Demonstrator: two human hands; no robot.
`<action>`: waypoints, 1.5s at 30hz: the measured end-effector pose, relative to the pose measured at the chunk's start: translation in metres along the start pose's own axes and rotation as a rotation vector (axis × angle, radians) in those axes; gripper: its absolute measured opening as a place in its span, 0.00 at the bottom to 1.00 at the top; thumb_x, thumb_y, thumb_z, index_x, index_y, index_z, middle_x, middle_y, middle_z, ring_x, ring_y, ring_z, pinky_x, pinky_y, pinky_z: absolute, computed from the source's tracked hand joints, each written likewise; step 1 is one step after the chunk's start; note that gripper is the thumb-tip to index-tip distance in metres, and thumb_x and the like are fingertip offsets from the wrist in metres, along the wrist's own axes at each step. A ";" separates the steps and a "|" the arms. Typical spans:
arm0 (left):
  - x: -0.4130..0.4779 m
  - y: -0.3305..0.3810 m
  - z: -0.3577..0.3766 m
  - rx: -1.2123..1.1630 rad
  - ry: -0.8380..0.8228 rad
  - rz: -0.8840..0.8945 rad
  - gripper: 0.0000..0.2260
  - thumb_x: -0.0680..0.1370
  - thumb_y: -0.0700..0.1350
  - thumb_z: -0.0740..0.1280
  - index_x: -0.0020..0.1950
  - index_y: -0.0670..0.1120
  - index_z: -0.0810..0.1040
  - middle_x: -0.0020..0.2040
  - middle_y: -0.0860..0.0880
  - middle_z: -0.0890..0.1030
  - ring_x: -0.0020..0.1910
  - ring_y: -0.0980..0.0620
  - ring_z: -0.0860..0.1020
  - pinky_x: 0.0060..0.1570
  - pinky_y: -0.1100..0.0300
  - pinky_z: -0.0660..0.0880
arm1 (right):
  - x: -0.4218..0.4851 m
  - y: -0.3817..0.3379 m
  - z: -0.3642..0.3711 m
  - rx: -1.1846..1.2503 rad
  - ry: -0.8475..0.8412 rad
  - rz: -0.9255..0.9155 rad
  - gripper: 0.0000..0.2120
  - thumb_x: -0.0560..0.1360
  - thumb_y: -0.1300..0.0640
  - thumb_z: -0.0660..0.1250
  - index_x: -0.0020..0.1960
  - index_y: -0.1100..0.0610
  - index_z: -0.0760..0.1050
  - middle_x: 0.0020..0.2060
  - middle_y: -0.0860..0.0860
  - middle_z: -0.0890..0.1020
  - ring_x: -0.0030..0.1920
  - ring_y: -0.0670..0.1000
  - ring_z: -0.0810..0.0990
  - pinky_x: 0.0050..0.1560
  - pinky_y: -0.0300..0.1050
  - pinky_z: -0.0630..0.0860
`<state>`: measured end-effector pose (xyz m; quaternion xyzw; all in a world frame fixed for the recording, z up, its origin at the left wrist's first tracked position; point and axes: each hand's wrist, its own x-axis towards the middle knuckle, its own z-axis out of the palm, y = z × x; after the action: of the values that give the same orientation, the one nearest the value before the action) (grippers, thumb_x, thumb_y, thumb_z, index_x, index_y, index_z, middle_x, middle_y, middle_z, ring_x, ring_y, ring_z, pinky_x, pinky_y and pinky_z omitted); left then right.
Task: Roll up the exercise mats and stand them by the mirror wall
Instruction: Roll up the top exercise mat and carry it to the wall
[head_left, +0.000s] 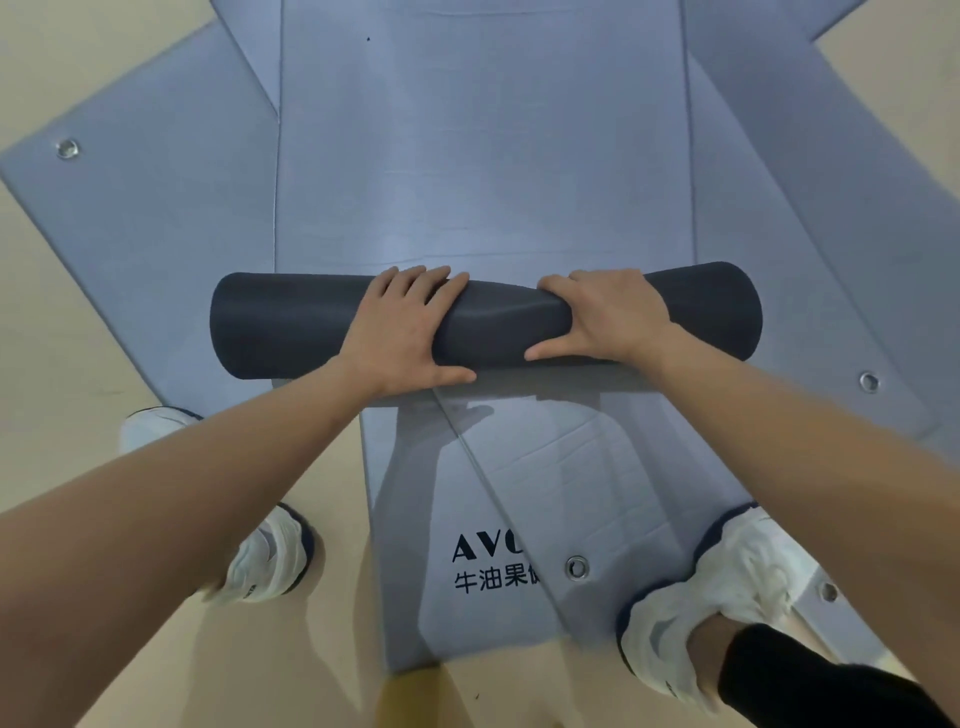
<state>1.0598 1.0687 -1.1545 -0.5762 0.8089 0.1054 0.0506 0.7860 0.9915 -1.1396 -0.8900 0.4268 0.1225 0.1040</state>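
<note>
A partly rolled exercise mat forms a dark grey roll (291, 327) lying crosswise in the middle of the view. Its unrolled part (483, 171) is blue-grey and stretches away from me. My left hand (402, 332) presses on the roll left of centre, fingers spread over its top and thumb at its near side. My right hand (610, 317) grips the roll right of centre the same way. The roll is pinched thinner between my hands. No mirror wall is in view.
Several more blue-grey mats lie fanned out beneath, one at the left (145, 223), one at the right (810, 208), and one with black lettering (493, 564) near my feet. Metal eyelets (576, 566) mark their corners. My white shoes (270, 556) stand on the beige floor (62, 374).
</note>
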 end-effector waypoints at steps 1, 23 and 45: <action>0.002 0.002 0.000 0.009 -0.018 -0.023 0.52 0.66 0.79 0.64 0.81 0.50 0.58 0.77 0.45 0.69 0.74 0.41 0.69 0.75 0.42 0.62 | 0.001 -0.001 -0.002 -0.003 0.007 -0.004 0.44 0.64 0.17 0.58 0.66 0.48 0.74 0.43 0.49 0.82 0.41 0.55 0.81 0.37 0.46 0.68; -0.091 0.036 -0.005 -0.309 -0.571 0.057 0.43 0.66 0.74 0.73 0.75 0.56 0.68 0.65 0.54 0.79 0.63 0.48 0.77 0.59 0.49 0.74 | -0.113 -0.087 0.022 0.535 -0.514 0.171 0.29 0.63 0.24 0.72 0.50 0.47 0.81 0.42 0.45 0.84 0.44 0.48 0.81 0.43 0.45 0.74; -0.027 0.022 0.010 -0.209 -0.294 0.032 0.45 0.69 0.80 0.59 0.81 0.58 0.61 0.79 0.53 0.68 0.76 0.46 0.67 0.74 0.47 0.60 | -0.129 -0.081 0.055 0.184 0.266 0.131 0.35 0.76 0.32 0.62 0.71 0.57 0.74 0.65 0.57 0.78 0.63 0.61 0.76 0.66 0.59 0.69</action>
<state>1.0473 1.1027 -1.1567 -0.5436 0.7866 0.2728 0.1065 0.7644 1.1513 -1.1455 -0.8553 0.5033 -0.0291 0.1193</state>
